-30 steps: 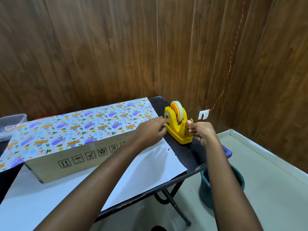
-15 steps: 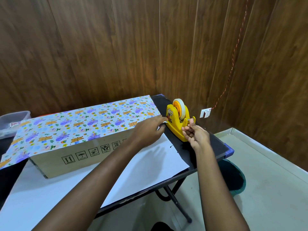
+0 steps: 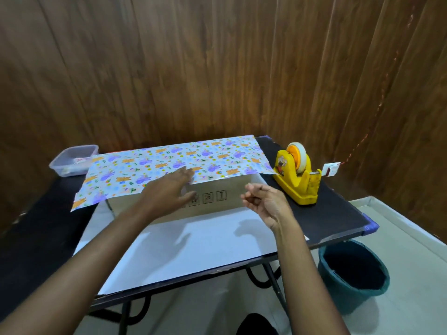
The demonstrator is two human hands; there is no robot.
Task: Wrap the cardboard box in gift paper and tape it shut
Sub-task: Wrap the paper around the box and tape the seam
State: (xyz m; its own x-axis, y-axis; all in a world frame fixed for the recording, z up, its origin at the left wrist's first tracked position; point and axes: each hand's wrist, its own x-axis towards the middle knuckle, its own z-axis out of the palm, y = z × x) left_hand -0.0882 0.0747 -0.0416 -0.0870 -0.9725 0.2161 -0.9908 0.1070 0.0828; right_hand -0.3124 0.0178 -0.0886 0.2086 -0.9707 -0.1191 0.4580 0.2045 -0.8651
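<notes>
Left hand [image 3: 169, 191]: fingers straight, pressing patterned blue gift paper [image 3: 154, 163] onto brown cardboard box [image 3: 225, 201], mid-table. Right hand [image 3: 264, 201]: fingertips pinched, contents unclear. Step, judged: taping paper edge. Next: strip across near edge.

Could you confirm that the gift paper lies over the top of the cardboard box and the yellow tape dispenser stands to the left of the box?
Not quite: the head view shows the yellow tape dispenser standing to the right of the cardboard box, not its left. The gift paper does lie over the box's top.
</notes>
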